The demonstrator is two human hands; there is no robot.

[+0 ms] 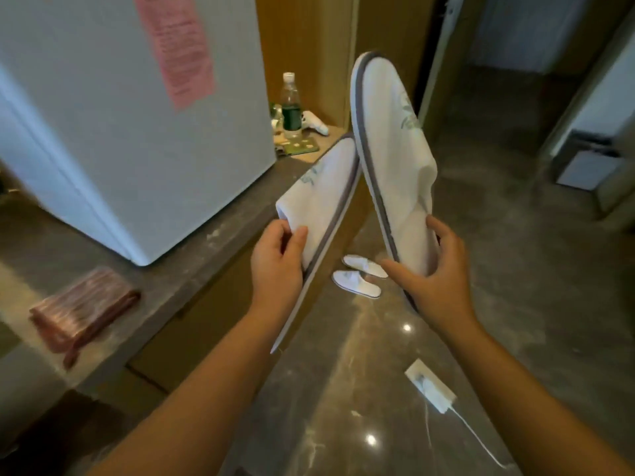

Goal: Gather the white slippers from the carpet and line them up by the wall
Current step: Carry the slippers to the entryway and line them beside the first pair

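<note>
I hold one white slipper in each hand, raised in front of me. My left hand (278,259) grips the heel end of a white slipper with grey trim (323,194), its toe pointing up and right. My right hand (429,269) grips a second such slipper (391,142), held nearly upright with its toe at the top. Their toes almost meet. Below, two more white slippers (357,285) (366,265) lie side by side on the glossy floor beside the wooden cabinet front (347,231).
A grey counter (206,255) at left carries a white mini fridge (130,132), a folded reddish pouch (82,310), a water bottle (290,108) and small items. A floor socket with a white cable (429,389) sits at lower right. A dark corridor opens ahead.
</note>
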